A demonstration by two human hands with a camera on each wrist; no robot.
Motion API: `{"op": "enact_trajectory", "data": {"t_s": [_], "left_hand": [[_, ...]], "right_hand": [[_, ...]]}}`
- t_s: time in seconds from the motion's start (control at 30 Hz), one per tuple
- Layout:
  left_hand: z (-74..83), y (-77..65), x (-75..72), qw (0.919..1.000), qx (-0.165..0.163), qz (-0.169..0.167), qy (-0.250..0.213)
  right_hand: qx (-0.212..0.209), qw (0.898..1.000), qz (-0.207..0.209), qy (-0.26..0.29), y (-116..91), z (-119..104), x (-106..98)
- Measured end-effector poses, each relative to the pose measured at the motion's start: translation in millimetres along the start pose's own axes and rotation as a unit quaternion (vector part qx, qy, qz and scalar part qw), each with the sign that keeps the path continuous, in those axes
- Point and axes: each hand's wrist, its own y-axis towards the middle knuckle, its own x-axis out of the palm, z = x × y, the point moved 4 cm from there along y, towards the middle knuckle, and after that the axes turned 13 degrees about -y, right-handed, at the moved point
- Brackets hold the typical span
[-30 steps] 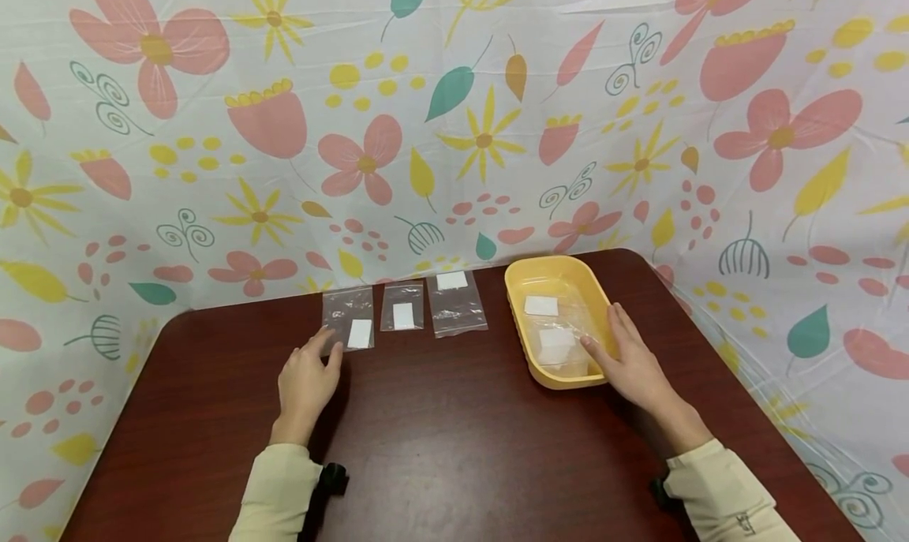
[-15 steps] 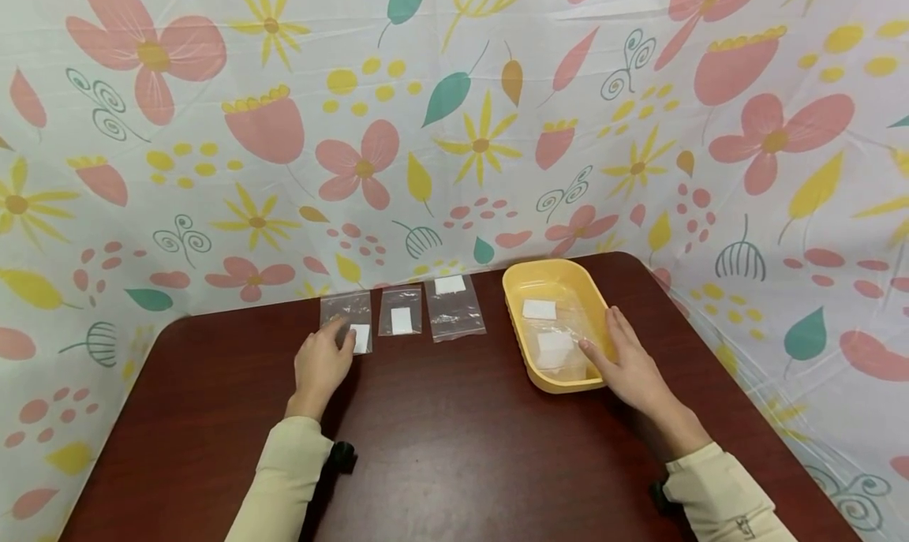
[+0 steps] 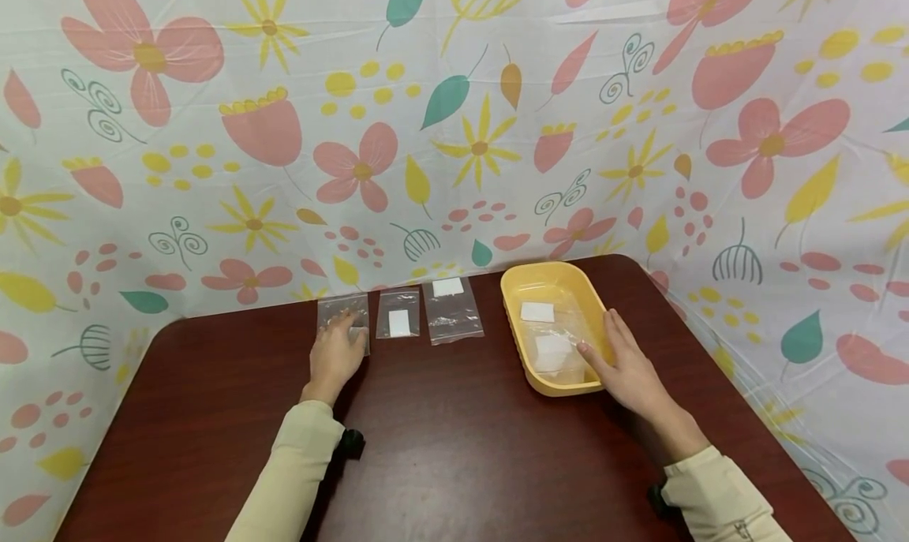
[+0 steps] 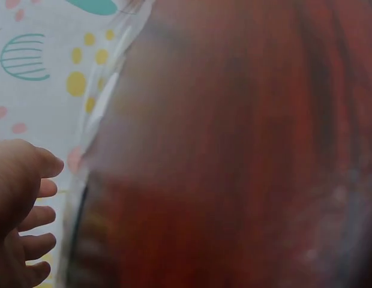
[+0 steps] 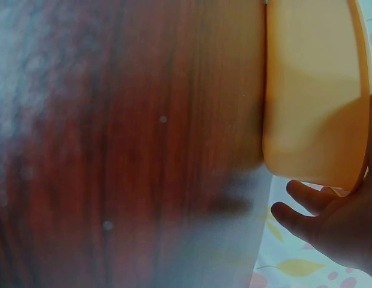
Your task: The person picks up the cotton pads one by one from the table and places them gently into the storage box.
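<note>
My left hand (image 3: pixel 337 356) lies over the leftmost clear zip bag (image 3: pixel 341 305), fingers on its plastic and loosely bent. The hand hides most of that bag's white label. In the left wrist view the fingers (image 4: pixel 39 219) and thumb stand apart. My right hand (image 3: pixel 632 372) is at the right rim of a yellow tray (image 3: pixel 561 389), thumb over the inside, the other fingers fairly straight along the outer side. Clear bags (image 3: pixel 571 317) with white labels lie inside the tray. Whether the right fingers press the rim cannot be made out.
A small zip bag (image 3: pixel 399 301) with a white label lies in the middle of the row. Right of it is a larger zip bag (image 3: pixel 458 317), label at its top. The dark wooden table (image 3: pixel 454 447) meets a flower-print curtain (image 3: pixel 454 92) behind.
My left hand has moved right and forward from the lower left of the leftmost bag onto it, covering its label. The right hand stays at the tray. The view has shifted slightly.
</note>
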Motion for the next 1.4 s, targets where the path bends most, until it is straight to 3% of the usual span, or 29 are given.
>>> {"op": "enact_trajectory", "data": {"t_s": [0.4,0.83,1.13,1.4], "left_hand": [[-7.4,1.2,5.9,0.9998,-0.005,-0.014,0.015],[-5.4,-0.8,7.6,0.9982,-0.008,-0.058,0.014],[-4.9,-3.8,9.5,0.9989,0.008,-0.044,0.012],[-7.9,-8.6,9.0,0.9993,-0.007,-0.038,-0.002]], "right_hand": [[-0.008,1.000,0.011,-0.002,0.5,-0.2,-0.9],[-0.008,1.000,0.012,-0.001,0.9,2.6,-1.0],[-0.007,1.000,0.010,0.002,1.9,2.8,-0.9],[-0.010,1.000,0.014,0.005,1.3,3.1,0.6]]}}
